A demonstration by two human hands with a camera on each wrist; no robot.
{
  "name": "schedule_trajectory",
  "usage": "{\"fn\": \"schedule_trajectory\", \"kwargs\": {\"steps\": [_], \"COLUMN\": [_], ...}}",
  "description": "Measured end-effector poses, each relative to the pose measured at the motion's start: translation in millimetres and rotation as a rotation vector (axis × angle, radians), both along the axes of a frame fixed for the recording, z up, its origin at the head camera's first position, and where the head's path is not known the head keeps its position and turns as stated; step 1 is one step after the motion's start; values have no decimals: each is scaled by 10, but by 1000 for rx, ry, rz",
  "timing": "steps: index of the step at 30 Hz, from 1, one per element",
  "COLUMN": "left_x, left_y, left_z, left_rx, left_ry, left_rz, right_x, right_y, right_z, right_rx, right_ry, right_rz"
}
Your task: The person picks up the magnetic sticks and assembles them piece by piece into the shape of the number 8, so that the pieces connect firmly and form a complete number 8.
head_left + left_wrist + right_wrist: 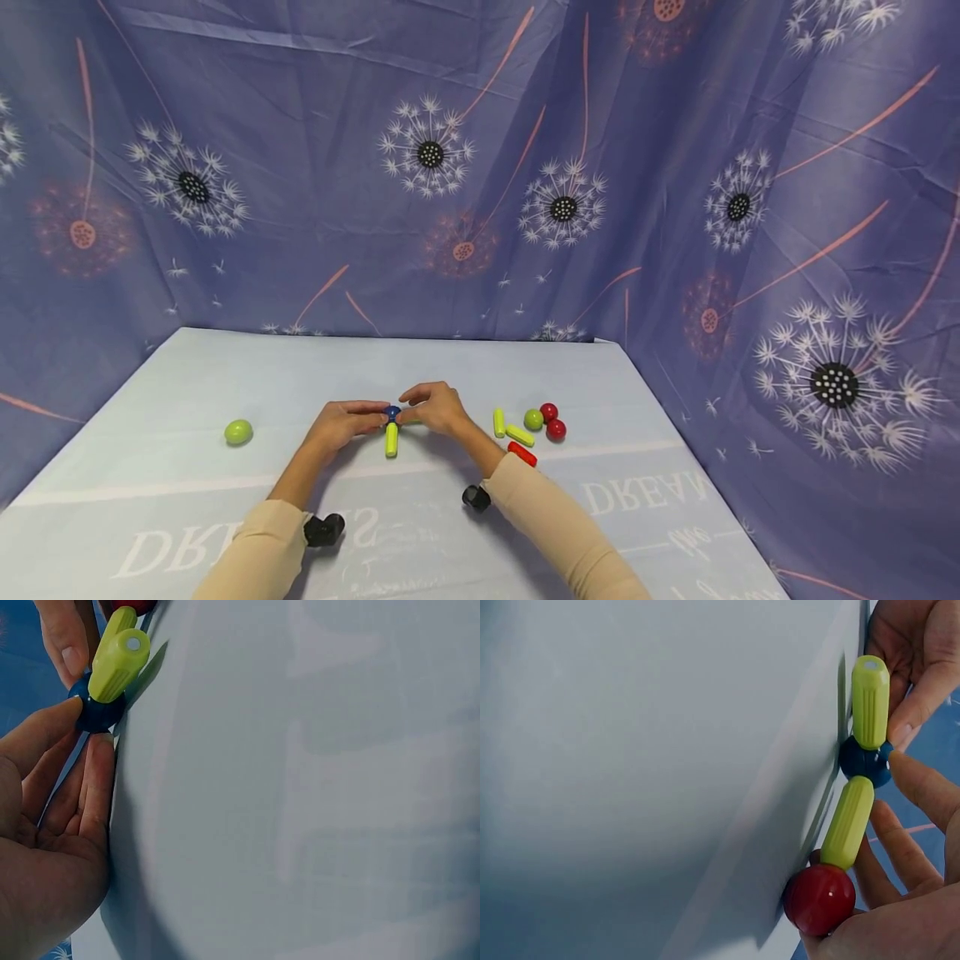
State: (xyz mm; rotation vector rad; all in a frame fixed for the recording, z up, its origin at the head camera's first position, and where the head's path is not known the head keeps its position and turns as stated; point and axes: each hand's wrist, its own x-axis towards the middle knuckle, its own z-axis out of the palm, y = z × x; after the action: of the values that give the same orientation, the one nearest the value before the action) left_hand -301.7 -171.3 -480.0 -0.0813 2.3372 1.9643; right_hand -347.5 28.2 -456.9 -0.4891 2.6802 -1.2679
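Observation:
Both hands meet at a blue ball (pixel 392 412) of a magnetic stick-and-ball building set. My left hand (pixel 341 425) pinches it from the left, thumb and fingertips on its side. From the right, my right hand (pixel 435 408) has its thumb on the same ball, with other fingers behind. A yellow-green stick (pixel 392 441) joins the ball and points toward me, a metal dot on its free end. In the right wrist view, a second yellow-green stick (pixel 847 825) links the blue ball to a red ball (pixel 820 900) beside the right hand's fingers.
Right of the hands lie two yellow-green sticks (pixel 499 422), a red stick (pixel 522 453), a green ball (pixel 533 419) and two red balls (pixel 556 430). Another green ball (pixel 238 432) sits at the left. A patterned curtain (pixel 315 167) stands behind the cloth-covered table (pixel 420 517).

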Motion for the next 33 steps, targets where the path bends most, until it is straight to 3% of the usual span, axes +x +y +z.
{"fn": "schedule_trajectory", "kwargs": {"steps": [11, 23, 29, 33], "left_x": [-11, 1, 31, 76], "left_y": [9, -8, -52, -175], "left_z": [58, 112, 233, 349], "left_rx": [-6, -37, -199, -293], "left_ry": [19, -18, -54, -27], "left_rz": [-18, -34, -25, -40], "right_x": [-18, 6, 10, 4], "right_y": [-54, -77, -70, -74], "right_z": [-37, -54, -60, -58], "right_rx": [50, 44, 35, 33], "right_ry": [24, 21, -1, -21], "right_rz": [-16, -29, -47, -47]}}
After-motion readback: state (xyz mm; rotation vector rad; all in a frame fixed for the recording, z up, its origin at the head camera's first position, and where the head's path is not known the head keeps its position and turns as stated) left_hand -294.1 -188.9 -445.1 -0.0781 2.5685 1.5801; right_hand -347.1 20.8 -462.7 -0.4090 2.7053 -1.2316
